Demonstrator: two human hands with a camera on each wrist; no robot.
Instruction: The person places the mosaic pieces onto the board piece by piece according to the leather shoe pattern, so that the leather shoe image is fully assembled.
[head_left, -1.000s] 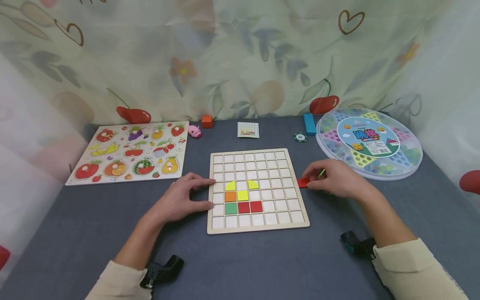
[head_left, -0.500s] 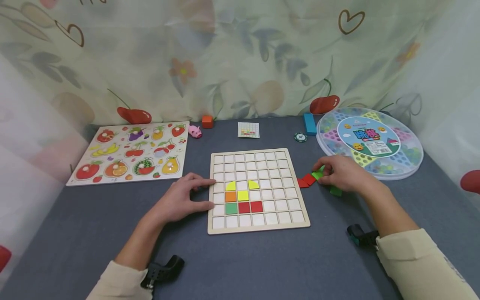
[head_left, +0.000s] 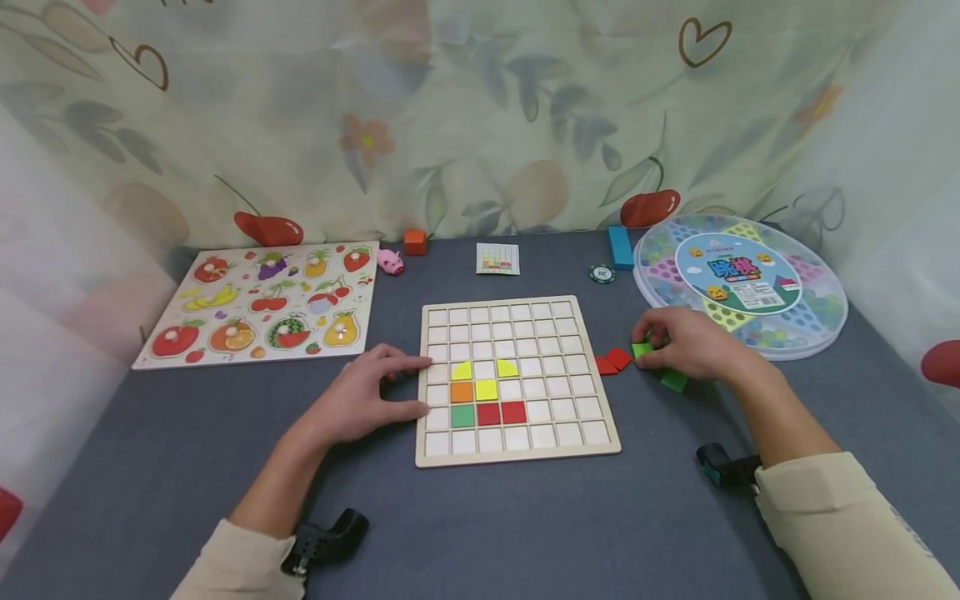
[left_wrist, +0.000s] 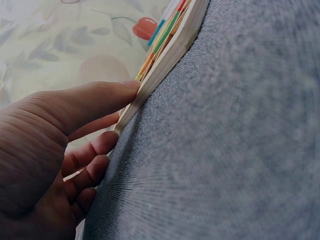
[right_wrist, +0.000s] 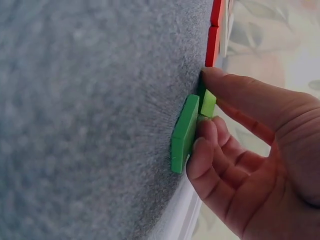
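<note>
The right hand [head_left: 686,343] pinches a small green wooden tile [right_wrist: 206,104] on the grey table beside the wooden grid board [head_left: 517,450], and this tile looks light and stiff, best held by its thin edges, while the left hand [head_left: 360,400] lies relaxed against the board's left edge.

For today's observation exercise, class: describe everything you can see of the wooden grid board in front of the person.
The wooden grid board is a pale, square, light-wood tray lying flat on the grey tabletop, divided into small square cells. Most cells are bare. Near the middle-left sit seven coloured tiles: two yellow quarter-rounds, below them orange and yellow squares, then green, red and red. The left hand rests against its left edge, fingers touching the frame.
</note>
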